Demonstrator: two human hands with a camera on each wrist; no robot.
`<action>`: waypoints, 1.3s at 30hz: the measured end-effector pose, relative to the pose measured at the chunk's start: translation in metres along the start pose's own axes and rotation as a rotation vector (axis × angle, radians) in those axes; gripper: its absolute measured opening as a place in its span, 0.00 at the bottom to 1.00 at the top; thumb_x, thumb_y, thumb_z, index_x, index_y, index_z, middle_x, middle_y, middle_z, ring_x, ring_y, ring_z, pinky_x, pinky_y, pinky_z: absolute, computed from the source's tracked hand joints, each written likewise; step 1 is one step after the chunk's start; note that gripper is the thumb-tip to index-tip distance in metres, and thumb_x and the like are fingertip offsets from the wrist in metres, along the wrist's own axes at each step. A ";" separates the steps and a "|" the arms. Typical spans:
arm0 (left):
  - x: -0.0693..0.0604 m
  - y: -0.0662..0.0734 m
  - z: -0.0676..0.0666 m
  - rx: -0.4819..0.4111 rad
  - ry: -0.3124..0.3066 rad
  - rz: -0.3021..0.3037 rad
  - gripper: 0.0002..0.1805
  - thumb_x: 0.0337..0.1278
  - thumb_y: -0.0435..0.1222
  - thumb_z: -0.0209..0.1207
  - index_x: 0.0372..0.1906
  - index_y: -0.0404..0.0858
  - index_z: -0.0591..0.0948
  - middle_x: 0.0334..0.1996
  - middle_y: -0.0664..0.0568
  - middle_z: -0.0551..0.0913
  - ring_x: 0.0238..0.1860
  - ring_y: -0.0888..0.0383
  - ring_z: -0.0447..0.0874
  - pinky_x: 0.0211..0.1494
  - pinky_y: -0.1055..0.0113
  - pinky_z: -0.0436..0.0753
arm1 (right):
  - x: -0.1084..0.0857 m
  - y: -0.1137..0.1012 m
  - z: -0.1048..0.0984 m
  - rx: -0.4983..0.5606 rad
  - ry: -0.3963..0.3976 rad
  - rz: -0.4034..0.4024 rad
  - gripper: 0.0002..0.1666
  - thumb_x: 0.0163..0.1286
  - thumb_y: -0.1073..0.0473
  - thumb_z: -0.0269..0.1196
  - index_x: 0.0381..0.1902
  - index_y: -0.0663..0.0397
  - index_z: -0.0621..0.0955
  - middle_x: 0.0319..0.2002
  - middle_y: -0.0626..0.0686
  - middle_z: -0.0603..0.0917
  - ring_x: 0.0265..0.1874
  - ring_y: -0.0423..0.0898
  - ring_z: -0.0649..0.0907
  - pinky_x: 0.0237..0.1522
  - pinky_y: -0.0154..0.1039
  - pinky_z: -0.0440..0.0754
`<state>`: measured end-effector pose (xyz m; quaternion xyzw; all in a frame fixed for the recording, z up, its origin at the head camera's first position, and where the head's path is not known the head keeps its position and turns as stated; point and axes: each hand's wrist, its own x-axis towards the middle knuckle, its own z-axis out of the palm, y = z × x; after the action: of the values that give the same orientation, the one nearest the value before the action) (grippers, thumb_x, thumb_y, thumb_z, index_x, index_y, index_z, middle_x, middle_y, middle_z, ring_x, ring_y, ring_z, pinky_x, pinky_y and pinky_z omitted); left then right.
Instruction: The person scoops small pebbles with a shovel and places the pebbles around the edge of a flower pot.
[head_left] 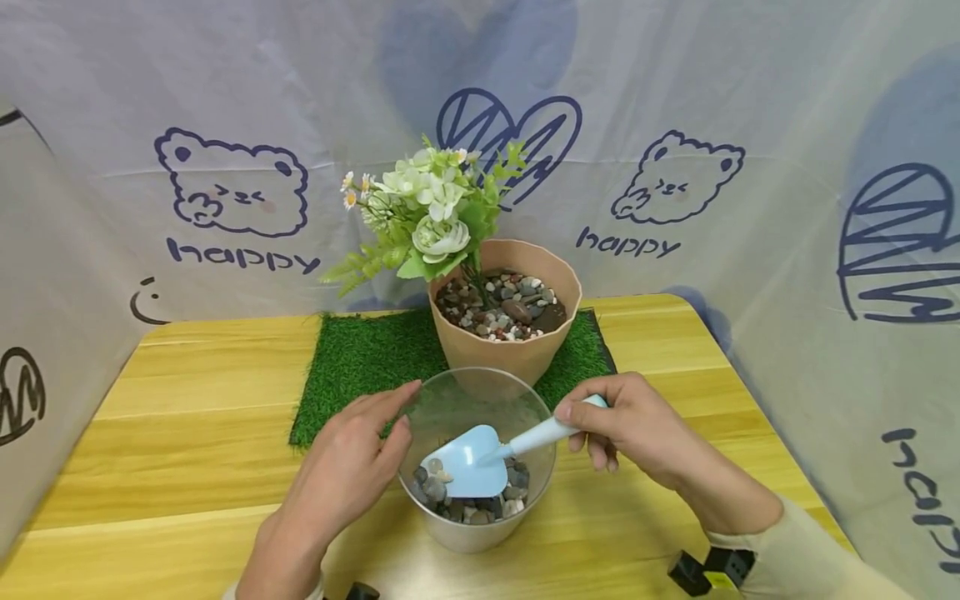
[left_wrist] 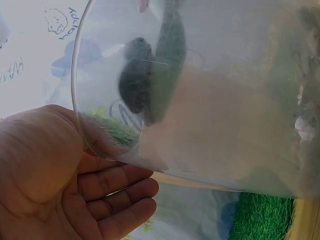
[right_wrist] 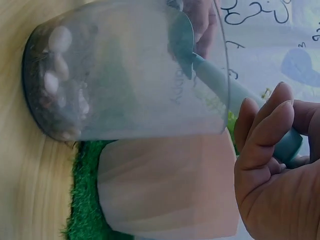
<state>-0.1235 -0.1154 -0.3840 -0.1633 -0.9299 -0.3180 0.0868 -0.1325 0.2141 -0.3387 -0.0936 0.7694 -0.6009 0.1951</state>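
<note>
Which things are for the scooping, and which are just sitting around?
For scooping:
- light-blue hand shovel
- clear tub
- its pebbles
- perhaps the peach flowerpot

Probably just around:
- artificial grass mat
- bear-print cloth
- white flowers

Am counting 1 L hand, 1 R hand, 1 scoop, 1 clr bucket, 1 flowerpot, 1 flower bunch, 1 grass mat, 1 tabletop; 2 wrist cams are showing. Pebbles: many showing, no. unclear.
</note>
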 end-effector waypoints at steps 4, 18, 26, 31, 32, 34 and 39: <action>0.000 0.000 0.000 0.004 0.003 0.007 0.24 0.77 0.38 0.55 0.73 0.45 0.78 0.67 0.49 0.84 0.68 0.45 0.81 0.68 0.43 0.81 | 0.000 0.004 0.000 0.025 -0.001 0.008 0.18 0.78 0.60 0.63 0.47 0.77 0.84 0.24 0.54 0.86 0.13 0.37 0.78 0.16 0.31 0.79; 0.001 0.000 0.000 0.010 0.004 -0.003 0.24 0.77 0.38 0.55 0.73 0.46 0.79 0.66 0.48 0.84 0.68 0.45 0.81 0.67 0.43 0.82 | 0.000 0.010 0.000 0.069 -0.019 -0.025 0.18 0.78 0.59 0.63 0.47 0.76 0.84 0.24 0.52 0.87 0.14 0.37 0.80 0.16 0.31 0.80; 0.000 0.000 0.000 0.006 0.004 -0.013 0.24 0.77 0.39 0.55 0.74 0.46 0.78 0.66 0.47 0.84 0.67 0.44 0.82 0.66 0.42 0.83 | -0.006 -0.003 -0.014 0.116 0.091 -0.075 0.10 0.78 0.61 0.63 0.38 0.59 0.88 0.22 0.50 0.87 0.13 0.38 0.80 0.15 0.31 0.78; 0.001 0.000 0.001 -0.002 0.012 -0.003 0.25 0.76 0.39 0.56 0.73 0.46 0.78 0.66 0.47 0.84 0.67 0.43 0.82 0.68 0.42 0.82 | -0.008 -0.017 -0.030 0.127 0.222 -0.161 0.12 0.78 0.62 0.63 0.34 0.56 0.89 0.20 0.49 0.86 0.12 0.38 0.79 0.14 0.31 0.77; 0.001 0.000 0.001 -0.002 0.014 0.000 0.25 0.76 0.38 0.56 0.73 0.45 0.78 0.66 0.47 0.84 0.67 0.43 0.82 0.68 0.42 0.81 | -0.008 -0.019 -0.034 0.132 0.252 -0.178 0.12 0.78 0.62 0.63 0.33 0.56 0.89 0.19 0.49 0.86 0.11 0.38 0.78 0.13 0.31 0.77; 0.001 0.000 0.001 -0.003 0.017 0.003 0.25 0.76 0.38 0.57 0.73 0.45 0.78 0.66 0.47 0.84 0.67 0.42 0.82 0.68 0.42 0.81 | -0.007 -0.026 -0.040 0.148 0.305 -0.209 0.12 0.78 0.63 0.63 0.33 0.57 0.88 0.19 0.49 0.85 0.11 0.38 0.78 0.12 0.31 0.76; 0.001 0.000 0.001 0.003 0.020 0.004 0.24 0.76 0.38 0.56 0.73 0.45 0.79 0.65 0.47 0.84 0.66 0.43 0.83 0.67 0.42 0.82 | 0.001 -0.041 -0.059 0.220 0.435 -0.267 0.12 0.76 0.62 0.66 0.31 0.57 0.89 0.18 0.51 0.85 0.10 0.39 0.78 0.11 0.31 0.76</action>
<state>-0.1246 -0.1143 -0.3844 -0.1621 -0.9292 -0.3178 0.0969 -0.1608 0.2552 -0.2874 -0.0413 0.7044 -0.7071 -0.0465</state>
